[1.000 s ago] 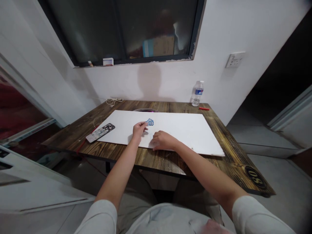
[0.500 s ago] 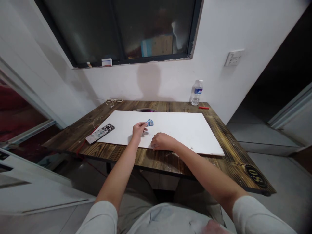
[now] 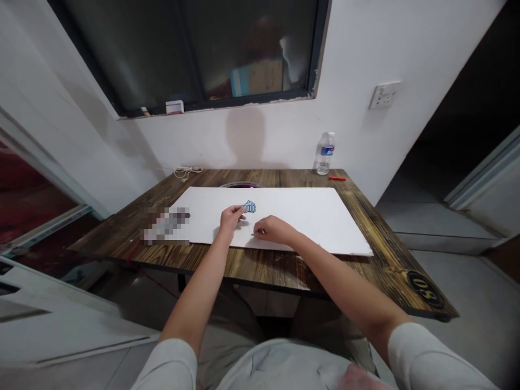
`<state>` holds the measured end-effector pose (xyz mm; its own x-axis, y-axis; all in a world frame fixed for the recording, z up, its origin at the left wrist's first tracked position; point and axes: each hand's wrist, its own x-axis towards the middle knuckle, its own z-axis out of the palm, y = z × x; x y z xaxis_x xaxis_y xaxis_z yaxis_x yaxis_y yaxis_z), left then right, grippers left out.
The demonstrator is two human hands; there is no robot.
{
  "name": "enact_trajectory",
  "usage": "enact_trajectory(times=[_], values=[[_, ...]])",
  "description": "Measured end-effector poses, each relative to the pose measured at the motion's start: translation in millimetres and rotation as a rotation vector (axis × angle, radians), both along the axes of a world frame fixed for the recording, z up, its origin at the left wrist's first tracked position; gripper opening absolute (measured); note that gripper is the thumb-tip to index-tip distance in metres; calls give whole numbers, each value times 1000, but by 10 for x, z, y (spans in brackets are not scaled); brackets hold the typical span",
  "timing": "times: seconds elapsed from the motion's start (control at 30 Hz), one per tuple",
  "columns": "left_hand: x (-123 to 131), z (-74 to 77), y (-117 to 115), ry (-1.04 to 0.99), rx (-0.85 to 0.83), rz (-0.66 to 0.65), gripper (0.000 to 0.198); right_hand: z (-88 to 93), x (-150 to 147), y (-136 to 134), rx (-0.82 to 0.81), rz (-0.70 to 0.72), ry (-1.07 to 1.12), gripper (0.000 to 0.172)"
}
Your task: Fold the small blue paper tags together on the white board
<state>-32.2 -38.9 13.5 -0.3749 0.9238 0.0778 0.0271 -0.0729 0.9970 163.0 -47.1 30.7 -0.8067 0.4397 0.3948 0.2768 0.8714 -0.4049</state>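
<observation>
Left hand (image 3: 231,218) pinches a small blue-outlined piece (image 3: 250,207), which juts out to its right over the white board (image 3: 304,216); the right hand (image 3: 276,229) curls nearby, its grip unclear.

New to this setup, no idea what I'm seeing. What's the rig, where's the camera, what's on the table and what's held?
There's no machine: a person works with two bare hands. One head-worn camera takes every picture, looking forward and down, so the forearms reach away from you.

On the wooden table lies a white board. Behind it are a clear bottle with a blue label, standing, a slim red item and a pale cable. A pixelated patch hides something at the left.

The left hand pinches a small blue-outlined piece. The right hand is curled over the board's near part; whether it grips anything is too small to tell.
</observation>
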Motion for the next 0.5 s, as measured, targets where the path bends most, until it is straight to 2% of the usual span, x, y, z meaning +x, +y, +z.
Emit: enact_trajectory(times=[0.17,0.23,0.33,0.5], values=[[35,39,-36,16,-3,-34,44,-69,-14,75,-295,-216,331,7],[52,49,-50,33,7,-66,43,-103,-25,109,-411,-285,444,13],[73,51,-54,56,27,-120,44,-150,-37,163,-605,-357,617,23],[99,56,-52,67,62,-207,43,-212,-51,243,-866,-434,833,27]])
